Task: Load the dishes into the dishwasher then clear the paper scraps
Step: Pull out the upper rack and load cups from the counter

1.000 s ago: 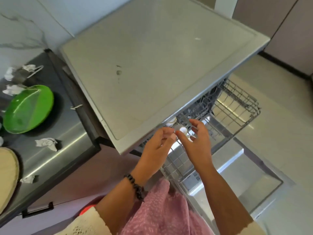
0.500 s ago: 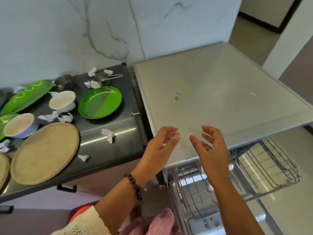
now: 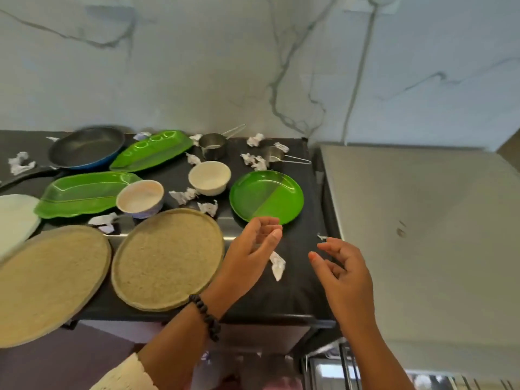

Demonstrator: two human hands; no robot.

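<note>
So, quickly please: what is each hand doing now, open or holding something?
Left hand: open, fingers loosely curled, holding nothing.
Right hand: open, fingers loosely curled, holding nothing.

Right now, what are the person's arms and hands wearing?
The left hand is bare, with a dark beaded bracelet round its wrist and a cream knitted sleeve cuff lower on the forearm. The right hand and forearm are bare: no glove, ring or watch shows.

A pale plate and a woven tray are cut off at the left edge; the dishwasher rack shows only partly at the bottom.
</note>
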